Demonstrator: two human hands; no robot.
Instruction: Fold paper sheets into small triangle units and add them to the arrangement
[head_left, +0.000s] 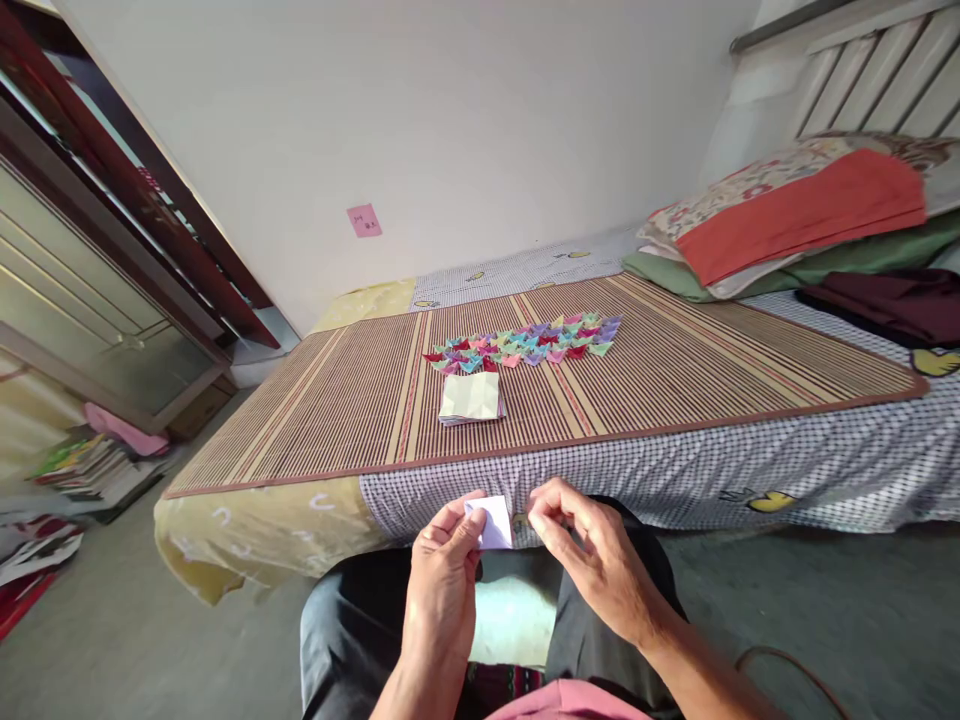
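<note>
A small folded square of pale lilac paper (pixel 496 523) is pinched between the thumb and fingers of my left hand (pixel 444 560), above my lap. To its right, my right hand (pixel 589 550) has its fingers curled in and the thumb tip close to the index fingertip, with no object visible between them. That hand is a short gap from the paper. Beyond both hands, a stack of creased paper sheets (pixel 470 397), cream on top, rests on the striped mat. Behind the stack lie rows of many small folded paper pieces (pixel 525 342) in several colours.
The striped mat (pixel 330 410) covers a bed with a checked sheet (pixel 645 475). Folded bedding (pixel 806 215) and dark cloth (pixel 889 305) are at the right. A pink note (pixel 364 220) is on the wall. Stacked books or papers (pixel 86 470) stand at the left.
</note>
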